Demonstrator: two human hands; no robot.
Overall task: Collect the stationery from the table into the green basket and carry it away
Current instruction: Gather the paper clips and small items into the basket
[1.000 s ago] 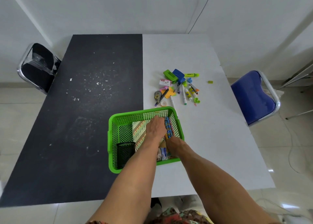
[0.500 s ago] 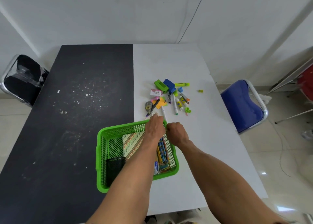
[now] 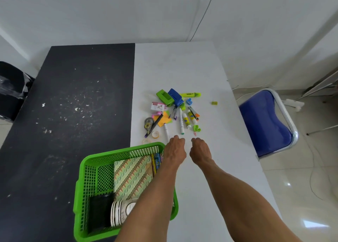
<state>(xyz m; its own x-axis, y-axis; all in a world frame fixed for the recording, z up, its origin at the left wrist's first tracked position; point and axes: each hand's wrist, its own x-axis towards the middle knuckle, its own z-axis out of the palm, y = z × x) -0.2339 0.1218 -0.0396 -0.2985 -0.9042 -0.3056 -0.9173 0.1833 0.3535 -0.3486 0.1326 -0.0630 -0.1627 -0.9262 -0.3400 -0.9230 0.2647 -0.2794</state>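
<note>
Stationery lies in a loose heap on the white half of the table, at twelve o'clock from both hands and just beyond them. One small green piece sits apart at two o'clock from the heap.

Head view: the green basket stands at seven o'clock from the left hand, straddling the seam between the black and white halves. It already holds a patterned notebook, a stack of paper cups and a black mesh holder.

What could go wrong, as I judge it:
- The left forearm lies across the basket's right corner, so a hasty reach could catch the rim and drag it.
- The markers and glue sticks are round, and a careless sweep could roll them toward the table edge at three o'clock.
- The stray green piece and the tape rolls by the basket's far rim are easy to miss.

Grip: the left hand has its fingers loosely curled downward, with nothing visible in them. Its knuckles are just beside the near end of a white marker, and I cannot tell whether they touch. The right hand is likewise loosely curled and empty, near a pink paper clip but apart from it.
</note>
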